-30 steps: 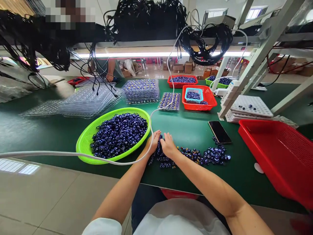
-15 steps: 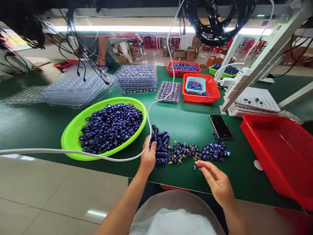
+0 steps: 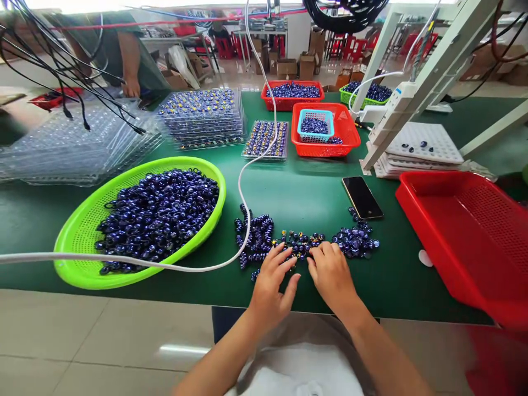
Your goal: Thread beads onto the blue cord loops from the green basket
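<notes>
Bright, even overhead light, glare on the floor, wide-angle bending at edges.

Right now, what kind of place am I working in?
Most likely a small factory bench for sorting or packing. A green basket heaped with dark blue beads, stacks of clear trays and more filled red baskets sit on one long green table, with cables hanging overhead.

No lettering, label, brand mark or number can be read anywhere on this workbench. The phone [image 3: 362, 197] lying beyond the right hand [image 3: 331, 276] shows only a dark, blank screen, and the cardboard boxes [image 3: 297, 66] far beyond both hands are too small and blurred for any print on them to be made out.
</notes>
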